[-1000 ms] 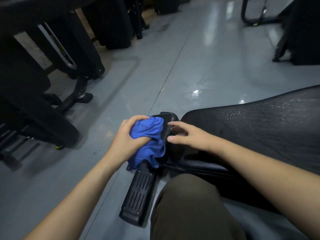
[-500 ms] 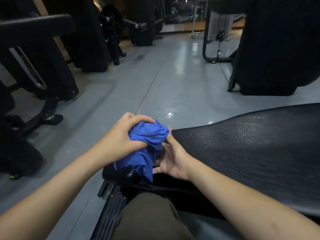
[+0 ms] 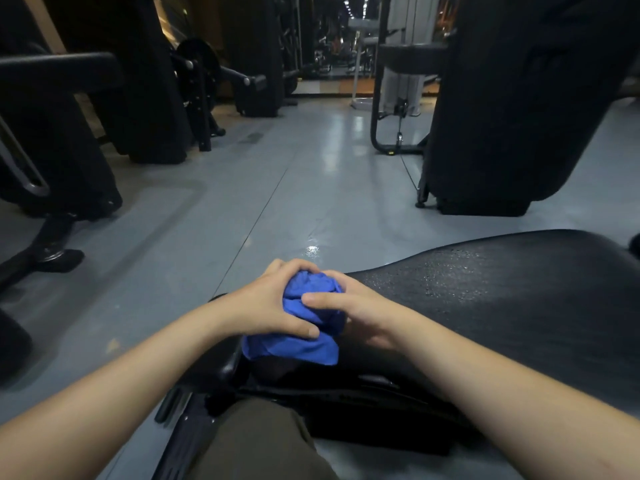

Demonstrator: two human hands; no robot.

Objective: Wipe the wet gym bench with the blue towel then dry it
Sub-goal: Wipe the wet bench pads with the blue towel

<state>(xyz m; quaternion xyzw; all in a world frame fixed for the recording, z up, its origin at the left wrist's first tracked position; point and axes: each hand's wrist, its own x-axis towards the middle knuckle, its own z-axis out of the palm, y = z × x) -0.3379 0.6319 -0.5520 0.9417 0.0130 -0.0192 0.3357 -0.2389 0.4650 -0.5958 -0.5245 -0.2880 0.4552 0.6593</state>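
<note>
- Since the earlier frame, both of my hands have closed around the blue towel (image 3: 304, 327), where only the left held it; the view has also tipped up, so more gym floor (image 3: 277, 202) shows.
- Left hand (image 3: 266, 306) clasps the bunched towel from its side, fingers curled over the top; right hand (image 3: 360, 313) wraps the other side, thumb across the front.
- Towel sits wadded at the near, narrow end of the bench pad (image 3: 502, 306), a loose flap hanging below my hands.
- Bench pad runs long from my hands toward the right edge, widening that way; droplets glisten on its top.
- Risk, as I judge it: a balled towel smears water rather than lifting it, and the hanging flap could snag the frame underneath.
</note>
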